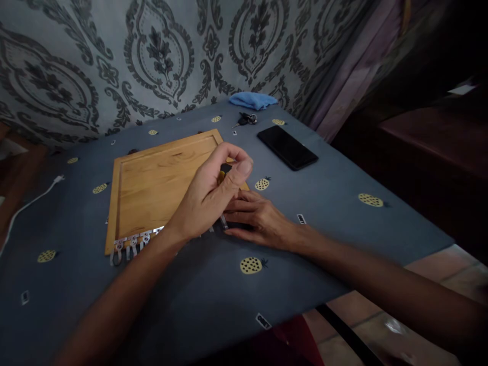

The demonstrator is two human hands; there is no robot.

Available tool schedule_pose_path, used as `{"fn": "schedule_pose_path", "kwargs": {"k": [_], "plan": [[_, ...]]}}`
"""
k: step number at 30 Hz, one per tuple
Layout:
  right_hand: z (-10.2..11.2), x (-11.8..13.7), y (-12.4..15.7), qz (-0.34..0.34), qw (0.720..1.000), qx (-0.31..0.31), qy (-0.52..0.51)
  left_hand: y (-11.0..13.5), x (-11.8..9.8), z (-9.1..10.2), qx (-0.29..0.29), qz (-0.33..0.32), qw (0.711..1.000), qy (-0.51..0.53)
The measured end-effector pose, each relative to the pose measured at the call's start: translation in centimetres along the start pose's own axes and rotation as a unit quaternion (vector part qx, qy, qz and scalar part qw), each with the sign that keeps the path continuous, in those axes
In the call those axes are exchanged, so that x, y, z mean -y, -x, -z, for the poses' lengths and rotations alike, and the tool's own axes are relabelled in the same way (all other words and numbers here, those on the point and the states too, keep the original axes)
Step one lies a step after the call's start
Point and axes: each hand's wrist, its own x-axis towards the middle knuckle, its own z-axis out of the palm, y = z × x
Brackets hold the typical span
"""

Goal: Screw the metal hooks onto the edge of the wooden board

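Observation:
A wooden board (160,183) with a raised rim lies on the table. A metal hook rail (131,239) runs along its near edge, with several hooks hanging past the edge. Above the board's right side, my left hand (213,193) is curled closed around a black-and-yellow handle (225,169); most of this tool is hidden by the fingers. Just below, my right hand (263,218) is at the near right corner, its fingers closed about the rail's right end, close to a hook. The left hand covers the fingertips and that end of the rail in part.
A black phone (287,147) lies right of the board, with keys (246,120) and a blue cloth (253,100) farther back. A white cable (32,201) lies at the left. The blue tablecloth (324,203) ends at the right edge; a patterned curtain (160,56) hangs behind.

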Motion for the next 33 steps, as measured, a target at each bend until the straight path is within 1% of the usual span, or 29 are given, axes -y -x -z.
{"fn": "schedule_pose_path", "kwargs": {"k": [3,8,12,17,24,27,29,33], "plan": [[-0.1,-0.1,0.1,0.002,1.000,-0.008,-0.003,-0.3,0.7,-0.4,-0.019,0.005,0.997,0.071],[-0.2,-0.1,0.1,0.008,1.000,-0.024,0.003,-1.1,1.1,-0.4,-0.031,0.003,0.991,0.127],[-0.3,-0.2,0.1,0.005,1.000,-0.025,0.006,-1.3,1.0,-0.2,-0.011,0.012,0.991,0.131],[-0.2,-0.1,0.1,0.002,1.000,-0.023,-0.003,-1.1,0.9,-0.3,-0.040,0.011,0.991,0.131],[-0.2,-0.1,0.0,0.013,0.999,-0.031,-0.002,-1.4,1.0,0.1,0.019,0.018,0.985,0.168],[-0.3,-0.2,0.0,0.018,0.999,-0.035,-0.002,-1.5,1.0,0.2,0.026,0.018,0.987,0.159],[-0.3,-0.2,0.1,0.018,0.999,-0.035,-0.001,-1.4,1.0,0.0,0.009,0.016,0.990,0.143],[-0.2,-0.2,0.1,0.004,1.000,-0.024,-0.005,-1.1,0.9,-0.5,-0.046,0.010,0.991,0.126]]}}
